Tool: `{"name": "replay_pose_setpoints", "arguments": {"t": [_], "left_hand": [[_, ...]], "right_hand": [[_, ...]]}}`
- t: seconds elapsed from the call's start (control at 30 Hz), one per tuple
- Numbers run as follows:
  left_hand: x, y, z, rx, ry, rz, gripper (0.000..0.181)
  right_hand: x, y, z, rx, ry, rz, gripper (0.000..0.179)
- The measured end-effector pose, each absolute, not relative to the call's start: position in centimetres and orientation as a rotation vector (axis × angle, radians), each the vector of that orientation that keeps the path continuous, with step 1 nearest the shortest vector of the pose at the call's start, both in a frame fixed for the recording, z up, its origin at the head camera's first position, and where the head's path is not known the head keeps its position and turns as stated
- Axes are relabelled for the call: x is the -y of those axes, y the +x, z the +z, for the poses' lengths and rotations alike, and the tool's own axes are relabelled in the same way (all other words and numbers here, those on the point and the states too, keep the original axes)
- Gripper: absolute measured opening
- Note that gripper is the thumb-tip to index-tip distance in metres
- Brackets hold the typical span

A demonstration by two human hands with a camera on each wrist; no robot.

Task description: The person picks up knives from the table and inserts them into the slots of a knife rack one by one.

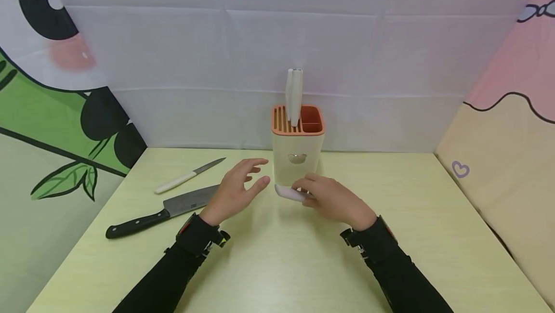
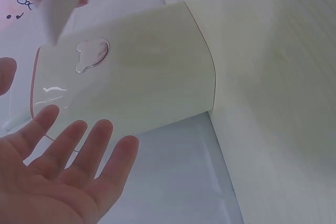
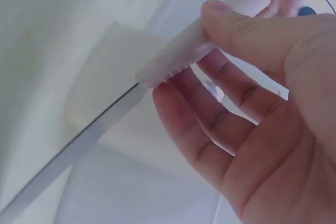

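My right hand (image 1: 331,200) pinches the white handle (image 3: 181,51) of a knife between thumb and fingers, in front of the knife holder. Its narrow steel blade (image 3: 79,142) points to the lower left in the right wrist view; the head view hides the blade. My left hand (image 1: 236,189) is held up left of the holder with nothing in it, fingers spread and slightly bent. The cream knife holder (image 1: 295,163) has an orange slotted top (image 1: 282,127) and a shiny badge on its front. White handles (image 1: 295,94) stick up from its slots.
A small knife with a white handle (image 1: 175,182) lies on the left of the table (image 1: 277,274). In front of it lies a broad kitchen knife with a black handle (image 1: 136,225), its blade partly behind the left hand. A pale cloth backdrop (image 1: 195,62) rises behind the table.
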State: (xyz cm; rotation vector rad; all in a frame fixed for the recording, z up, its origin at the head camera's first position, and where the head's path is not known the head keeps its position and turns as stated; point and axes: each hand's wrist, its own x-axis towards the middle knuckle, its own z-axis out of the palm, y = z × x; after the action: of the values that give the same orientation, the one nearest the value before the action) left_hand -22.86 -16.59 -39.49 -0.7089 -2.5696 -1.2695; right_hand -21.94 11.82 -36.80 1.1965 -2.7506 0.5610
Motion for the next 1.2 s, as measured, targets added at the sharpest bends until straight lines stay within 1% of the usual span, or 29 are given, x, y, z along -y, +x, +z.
{"name": "replay_pose_setpoints", "arguments": {"t": [0.3, 0.5, 0.83, 1.2], "left_hand": [[16.5, -22.8, -39.5, 2.583, -0.71, -1.281, 0.053], [16.6, -22.8, -39.7, 2.583, -0.72, -1.281, 0.053], [16.5, -22.8, -39.6, 2.574, -0.72, -1.283, 0.053], [16.1, -22.5, -39.4, 2.536, -0.741, -1.293, 0.054]], "right_hand": [[-14.0, -22.0, -34.0, 2.669, 1.184, 0.802, 0.043], [-14.9, -22.0, -33.1, 2.533, 1.168, 0.922, 0.046], [-14.1, -21.5, -32.8, 2.33, 1.056, 1.184, 0.051], [-12.9, -21.1, -33.2, 2.272, 0.919, 1.448, 0.048]]}}
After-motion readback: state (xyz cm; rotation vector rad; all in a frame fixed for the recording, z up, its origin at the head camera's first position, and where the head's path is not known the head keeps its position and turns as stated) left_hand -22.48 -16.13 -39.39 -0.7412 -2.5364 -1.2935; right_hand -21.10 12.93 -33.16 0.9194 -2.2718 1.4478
